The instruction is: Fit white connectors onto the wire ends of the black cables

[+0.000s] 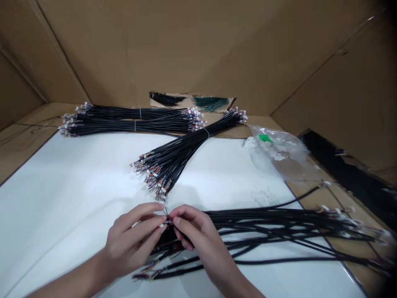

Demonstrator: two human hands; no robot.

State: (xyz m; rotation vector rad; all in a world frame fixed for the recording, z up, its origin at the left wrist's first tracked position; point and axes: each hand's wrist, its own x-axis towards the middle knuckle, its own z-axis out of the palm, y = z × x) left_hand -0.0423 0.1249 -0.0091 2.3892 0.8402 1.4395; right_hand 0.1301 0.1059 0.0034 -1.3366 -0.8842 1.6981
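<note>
My left hand (133, 238) is closed, its thumb and fingertips pinching at the thin wires at the end of a black cable. Against it, my right hand (201, 234) pinches the same cable end between thumb and forefinger. A small white connector seems to be at the left fingertips, partly hidden. Beneath and to the right of my hands lie several loose black cables (279, 217), with coloured wires showing at their ends. Just beyond the fingertips fans out a tied bundle of black cables (192, 142) with white connectors.
Two tied cable bundles (114, 124) lie side by side at the back left. A clear plastic bag (279, 151) with a green label and white pieces rests at the right. Cardboard walls (198, 49) stand around the white work surface (77, 178).
</note>
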